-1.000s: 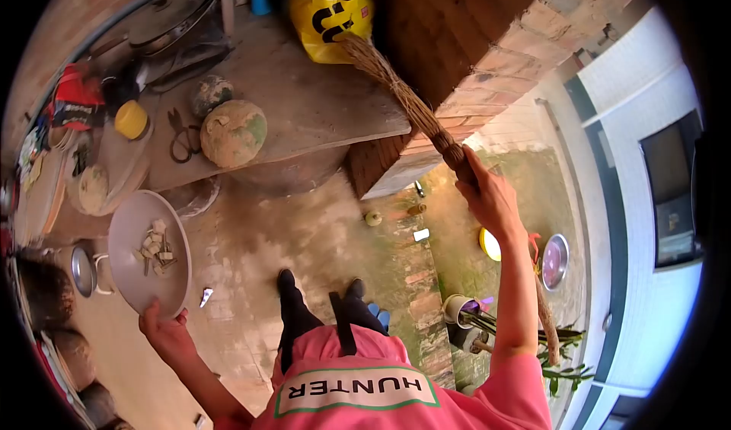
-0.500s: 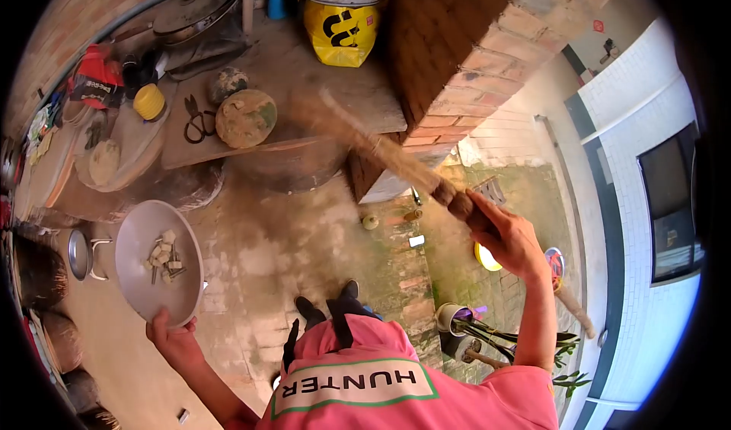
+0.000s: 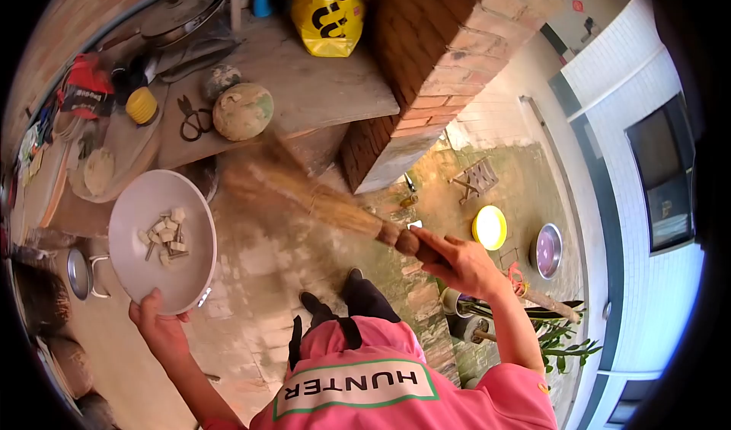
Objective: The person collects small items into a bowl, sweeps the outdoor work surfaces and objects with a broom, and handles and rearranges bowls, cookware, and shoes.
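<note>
Left hand (image 3: 161, 331): grip closed on the near rim of the pale bowl (image 3: 131, 221), thumb up at the rim, fingers mostly hidden. Small pale chunks (image 3: 164, 236) lay loose in the bowl. Right hand (image 3: 466, 266): grip wrapped round the bound handle of the broom (image 3: 346, 211), well to the right of the bowl. Bristles pointed back toward the bowl, badly blurred; couldn't tell whether they touched anything.

Handling, my judgement: bowl wanted holding level and out of the broom's arc, since one hand alone bore it and a knock could have spilled the chunks. Short, low wrist strokes aimed away from the bowl looked safest, so nothing got flicked in.

Surface: worn brown tabletop (image 3: 327, 95), beyond the bowl. On it, just past the bowl: scissors (image 3: 194, 119), a big mottled round thing (image 3: 242, 112), a smaller one (image 3: 221, 81) touching or nearly so. Farther from the bowl: lidded pan (image 3: 179, 15), yellow bag (image 3: 329, 27) round a lidded pot.

Room: brick pillar (image 3: 445, 65) right of the bowl, beyond the broom; patchy floor (image 3: 259, 301) beneath the bowl. Far right of the bowl: folding stool (image 3: 476, 179), yellow basin (image 3: 489, 228), metal basin (image 3: 547, 251), plants (image 3: 567, 346).
</note>
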Demonstrator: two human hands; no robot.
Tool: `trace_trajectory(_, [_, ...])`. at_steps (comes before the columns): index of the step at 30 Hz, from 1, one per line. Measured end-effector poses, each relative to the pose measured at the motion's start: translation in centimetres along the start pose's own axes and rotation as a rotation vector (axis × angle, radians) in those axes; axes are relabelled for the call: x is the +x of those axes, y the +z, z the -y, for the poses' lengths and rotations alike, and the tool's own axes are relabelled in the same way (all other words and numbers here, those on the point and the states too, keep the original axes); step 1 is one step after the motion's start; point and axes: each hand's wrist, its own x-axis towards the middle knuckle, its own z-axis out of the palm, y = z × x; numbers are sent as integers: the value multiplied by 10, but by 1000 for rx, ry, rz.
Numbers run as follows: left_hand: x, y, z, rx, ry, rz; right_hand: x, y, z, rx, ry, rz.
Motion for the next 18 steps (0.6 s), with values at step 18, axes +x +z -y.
trace_trajectory(18, [145,388,171,-160,-269,610,51,138,-147,18,-19,449])
